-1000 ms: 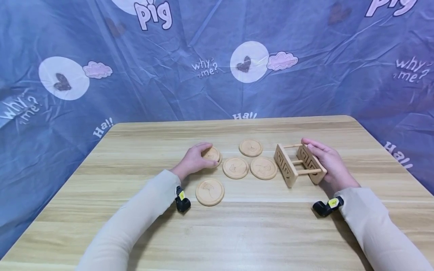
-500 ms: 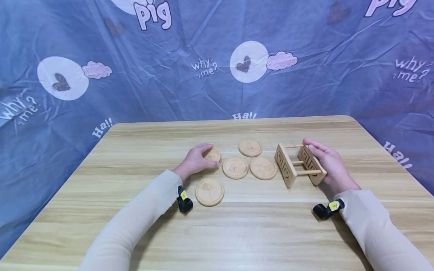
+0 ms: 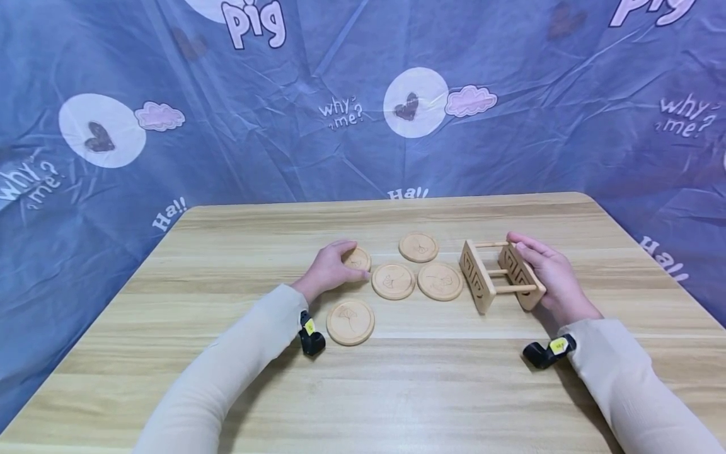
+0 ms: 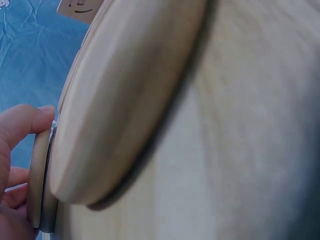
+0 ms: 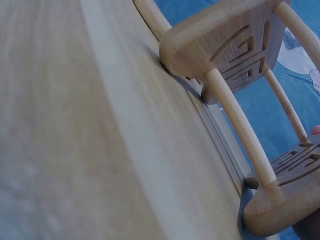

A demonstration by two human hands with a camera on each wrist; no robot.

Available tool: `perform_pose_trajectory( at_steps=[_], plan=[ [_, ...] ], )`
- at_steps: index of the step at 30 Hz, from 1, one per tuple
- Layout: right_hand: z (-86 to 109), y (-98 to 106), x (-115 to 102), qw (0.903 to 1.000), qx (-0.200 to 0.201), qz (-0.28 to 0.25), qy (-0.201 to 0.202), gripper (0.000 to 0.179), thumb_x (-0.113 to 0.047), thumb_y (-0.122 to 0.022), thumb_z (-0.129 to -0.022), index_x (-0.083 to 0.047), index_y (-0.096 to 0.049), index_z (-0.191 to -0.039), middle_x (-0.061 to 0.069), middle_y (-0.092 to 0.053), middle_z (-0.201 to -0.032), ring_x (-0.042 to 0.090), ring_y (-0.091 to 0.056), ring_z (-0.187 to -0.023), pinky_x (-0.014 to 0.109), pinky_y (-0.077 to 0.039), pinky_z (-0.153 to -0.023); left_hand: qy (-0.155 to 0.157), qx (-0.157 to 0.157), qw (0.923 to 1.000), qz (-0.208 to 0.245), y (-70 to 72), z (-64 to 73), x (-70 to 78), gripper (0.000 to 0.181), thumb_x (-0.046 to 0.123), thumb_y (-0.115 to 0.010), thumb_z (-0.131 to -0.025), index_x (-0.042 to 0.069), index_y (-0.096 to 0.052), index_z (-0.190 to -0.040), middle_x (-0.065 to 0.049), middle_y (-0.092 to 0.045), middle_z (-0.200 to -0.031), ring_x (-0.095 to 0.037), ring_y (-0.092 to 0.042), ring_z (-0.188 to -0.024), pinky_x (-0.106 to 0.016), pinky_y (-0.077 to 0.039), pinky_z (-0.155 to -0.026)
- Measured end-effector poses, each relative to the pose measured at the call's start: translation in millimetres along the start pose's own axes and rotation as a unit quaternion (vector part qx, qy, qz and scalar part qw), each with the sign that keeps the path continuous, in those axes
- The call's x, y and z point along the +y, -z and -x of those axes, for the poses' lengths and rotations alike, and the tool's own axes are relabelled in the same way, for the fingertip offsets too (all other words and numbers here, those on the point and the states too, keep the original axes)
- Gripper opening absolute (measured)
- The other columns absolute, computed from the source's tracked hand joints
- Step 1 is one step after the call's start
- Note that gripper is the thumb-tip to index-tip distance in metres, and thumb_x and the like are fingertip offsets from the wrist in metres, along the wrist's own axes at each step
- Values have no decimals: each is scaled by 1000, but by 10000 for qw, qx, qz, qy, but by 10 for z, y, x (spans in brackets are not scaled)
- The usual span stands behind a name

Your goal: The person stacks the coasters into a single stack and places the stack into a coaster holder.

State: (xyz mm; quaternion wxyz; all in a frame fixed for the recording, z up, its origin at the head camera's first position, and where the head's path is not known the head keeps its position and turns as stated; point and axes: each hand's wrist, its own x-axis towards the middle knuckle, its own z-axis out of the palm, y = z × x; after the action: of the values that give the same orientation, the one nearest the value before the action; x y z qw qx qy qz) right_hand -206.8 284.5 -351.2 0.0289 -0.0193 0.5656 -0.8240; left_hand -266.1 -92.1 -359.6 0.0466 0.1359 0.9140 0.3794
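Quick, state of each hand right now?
Left hand: closed, holding a round, pale wooden coaster.
Right hand: closed, gripping the pale wooden rack with cut-out sides.

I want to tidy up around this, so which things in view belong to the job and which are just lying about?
Seemingly part of the job:
coaster gripped by the left hand
wooden rack held by the right hand
four loose coasters, similar-looking

Probably just surroundings:
table
blue printed backdrop
black wrist devices, worn, not lying about
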Motion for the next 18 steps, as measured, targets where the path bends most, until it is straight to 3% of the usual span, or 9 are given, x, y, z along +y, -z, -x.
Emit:
perform_pose_trajectory(
  at_steps=[18],
  plan=[
    [-6,4,20,10000,-10,-42,52,22,-15,-53,-91,-22,-67,-107,-17,-65,-102,2,-62,-88,16,-53,-72,66,92,9998,-144,-48,17,2,85,32,-80,-65,4,-40,-135,-11,-36,-143,-27,-31,-133,-37,-22,-113]
  ],
)
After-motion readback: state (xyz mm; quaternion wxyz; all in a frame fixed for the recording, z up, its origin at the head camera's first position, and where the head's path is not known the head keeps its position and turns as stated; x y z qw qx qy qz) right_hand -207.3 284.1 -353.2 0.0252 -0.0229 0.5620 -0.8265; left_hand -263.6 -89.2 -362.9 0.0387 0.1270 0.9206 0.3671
